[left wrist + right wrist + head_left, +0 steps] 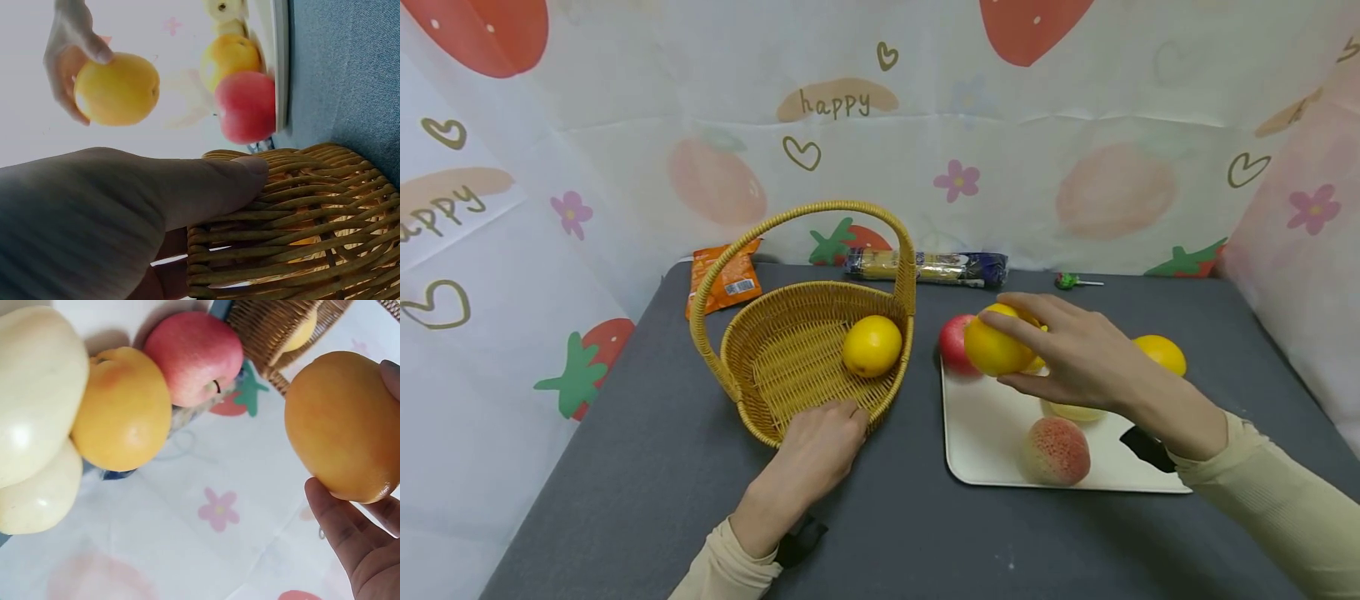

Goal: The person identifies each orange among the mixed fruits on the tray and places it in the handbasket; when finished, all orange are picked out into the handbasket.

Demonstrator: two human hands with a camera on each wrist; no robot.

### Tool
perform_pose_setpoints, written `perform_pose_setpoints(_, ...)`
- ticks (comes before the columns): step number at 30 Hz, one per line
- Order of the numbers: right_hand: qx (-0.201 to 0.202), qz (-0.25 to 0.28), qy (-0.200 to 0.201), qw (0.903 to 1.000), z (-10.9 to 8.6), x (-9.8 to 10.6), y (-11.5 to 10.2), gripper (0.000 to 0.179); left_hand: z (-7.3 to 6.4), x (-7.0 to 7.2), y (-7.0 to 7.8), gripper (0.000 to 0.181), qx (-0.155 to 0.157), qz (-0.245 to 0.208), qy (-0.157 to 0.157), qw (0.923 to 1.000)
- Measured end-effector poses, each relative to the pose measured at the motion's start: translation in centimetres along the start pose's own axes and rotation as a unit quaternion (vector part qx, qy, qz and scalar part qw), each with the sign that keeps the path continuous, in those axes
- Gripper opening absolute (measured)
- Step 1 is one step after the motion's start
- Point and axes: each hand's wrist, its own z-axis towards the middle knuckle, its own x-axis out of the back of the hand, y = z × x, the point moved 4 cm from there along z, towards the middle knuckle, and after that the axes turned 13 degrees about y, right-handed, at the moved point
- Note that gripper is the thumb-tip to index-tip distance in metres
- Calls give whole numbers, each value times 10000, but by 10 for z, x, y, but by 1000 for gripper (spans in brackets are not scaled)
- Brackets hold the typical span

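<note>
From where I stand, the right hand (1063,354) holds a yellow fruit (996,342) up in the air, just right of the wicker basket (790,375), the thumb and fingers (337,525) pinching it from opposite sides. The fruit is only slightly longer than wide; in the left wrist view its long axis runs away from the hand, and a small dark dimple at the far end points down toward the desk (662,467). The left hand (823,442) grips the basket's near rim, thumb on one side of the wicker and the other fingers curled round it. Inside the basket, against its right side, sits a second yellow fruit (872,346), and the arched handle (842,206) stands up over the opening. To the basket's right lie a white tray (981,433), a red apple (957,346), a peach (1057,451), a third yellow fruit (125,409) touching the apple, pale fruits (37,394) and, farthest right, a fourth yellow fruit (1161,354). Behind the basket on its left is an orange packet (730,287) with a white barcode label, its other print too small to read; behind on the right, a long packet (955,268) with dark blue ends stretches sideways, its lettering illegible to me. Beyond the basket, the backdrop (1037,100) reads "happy" among hearts and strawberries.
</note>
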Motion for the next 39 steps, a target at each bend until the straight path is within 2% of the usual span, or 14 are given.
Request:
perform_pose_setpoints(4, 0, 16, -87, 10000, 11, -4, -2, 72, 0, -1, 0, 27, 28, -6, -11, 10000)
perform_pose_setpoints(13, 20, 165, -247, 9996, 33, -15, -9, 69, 0, 2, 0, 31, -29, 1, 177, 9998)
perform_pose_setpoints(25, 118, 303, -348, 9989, 52, -32, -18, 69, -1, 2, 1, 29, -38, 28, 159, 9999)
perform_pose_setpoints(33, 314, 451, -164, 9984, 66, -47, -24, 65, 0, 2, 0, 30, -113, 9, 162, 9998)
perform_pose_setpoints(39, 352, 580, -315, 9972, 78, -62, -32, 66, 1, 1, 0, 31, -121, 35, 52, 9999)
